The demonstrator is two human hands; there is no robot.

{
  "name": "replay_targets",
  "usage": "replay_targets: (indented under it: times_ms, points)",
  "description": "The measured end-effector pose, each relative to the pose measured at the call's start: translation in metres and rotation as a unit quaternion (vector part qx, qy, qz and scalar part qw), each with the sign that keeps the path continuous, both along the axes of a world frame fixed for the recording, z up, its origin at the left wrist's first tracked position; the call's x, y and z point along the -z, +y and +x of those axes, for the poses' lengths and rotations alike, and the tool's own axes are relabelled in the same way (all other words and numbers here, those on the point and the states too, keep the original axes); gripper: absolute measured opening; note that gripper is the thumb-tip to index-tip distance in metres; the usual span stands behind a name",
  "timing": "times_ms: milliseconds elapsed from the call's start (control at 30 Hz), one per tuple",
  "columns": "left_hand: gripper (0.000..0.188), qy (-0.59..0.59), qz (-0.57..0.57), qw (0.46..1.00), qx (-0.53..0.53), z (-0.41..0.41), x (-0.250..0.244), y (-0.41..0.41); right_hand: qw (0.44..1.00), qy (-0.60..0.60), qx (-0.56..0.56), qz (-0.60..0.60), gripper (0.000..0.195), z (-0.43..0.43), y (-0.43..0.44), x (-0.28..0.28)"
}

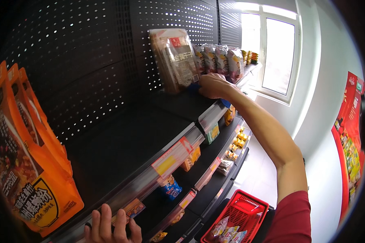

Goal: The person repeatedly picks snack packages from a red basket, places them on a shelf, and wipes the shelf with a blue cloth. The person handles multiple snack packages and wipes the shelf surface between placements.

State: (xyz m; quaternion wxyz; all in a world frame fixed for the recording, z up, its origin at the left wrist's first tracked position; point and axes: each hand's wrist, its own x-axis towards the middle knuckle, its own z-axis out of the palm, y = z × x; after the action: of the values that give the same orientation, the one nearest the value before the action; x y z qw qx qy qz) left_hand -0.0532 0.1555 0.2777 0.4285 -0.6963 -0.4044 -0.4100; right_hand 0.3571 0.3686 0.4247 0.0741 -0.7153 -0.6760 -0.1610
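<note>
My right hand [213, 86] reaches onto the black top shelf [133, 121], its fingers closed on a blue cloth [194, 88] that lies against the shelf surface. Just behind it stand clear-wrapped flat packs of brown food [178, 60], leaning on one another, and a row of silvery snack bags [222, 60]. My left hand [114, 226] is at the bottom edge of the view, fingers spread over the shelf's front rail, holding nothing visible. Large orange snack pouches [33, 170] stand upright at the left end of this shelf.
Lower shelves carry a blue snack bag [171, 188], an orange pack [191, 159], a green pack [212, 134] and small yellow packets [239, 140]. A red plastic basket [255, 209] with several bags stands below right. Price-label rails [170, 162] edge the shelves; a perforated back panel [79, 60] rises behind.
</note>
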Motion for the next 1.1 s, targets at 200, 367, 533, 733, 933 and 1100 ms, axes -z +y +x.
replay_targets:
  times_ms: [200,367,533,733,933,1100]
  points:
    - [0.029,-0.006,-0.007,1.0,0.008,-0.001,0.002,0.0,0.987,0.067,-0.149,-0.014,0.028,-0.066,-0.024,-0.005]
    - [0.03,-0.004,-0.019,1.0,0.01,-0.003,-0.001,-0.003,0.977,0.067,-0.2,-0.02,0.029,-0.117,-0.032,-0.003]
    - [0.032,-0.004,-0.041,0.999,0.016,-0.005,0.0,-0.006,0.983,0.065,-0.168,-0.035,0.029,-0.128,0.013,-0.001]
    - [0.031,-0.002,-0.036,0.999,0.032,-0.007,0.002,-0.004,0.99,0.031,-0.131,-0.046,0.034,-0.172,0.04,-0.003]
    - [0.032,-0.002,-0.04,0.998,0.038,-0.01,0.004,-0.004,0.956,0.031,-0.287,-0.055,0.036,-0.264,0.021,0.002]
    - [0.034,0.007,-0.05,0.998,0.043,-0.011,0.003,-0.007,0.905,0.067,-0.418,-0.042,0.033,-0.293,0.0,0.011]
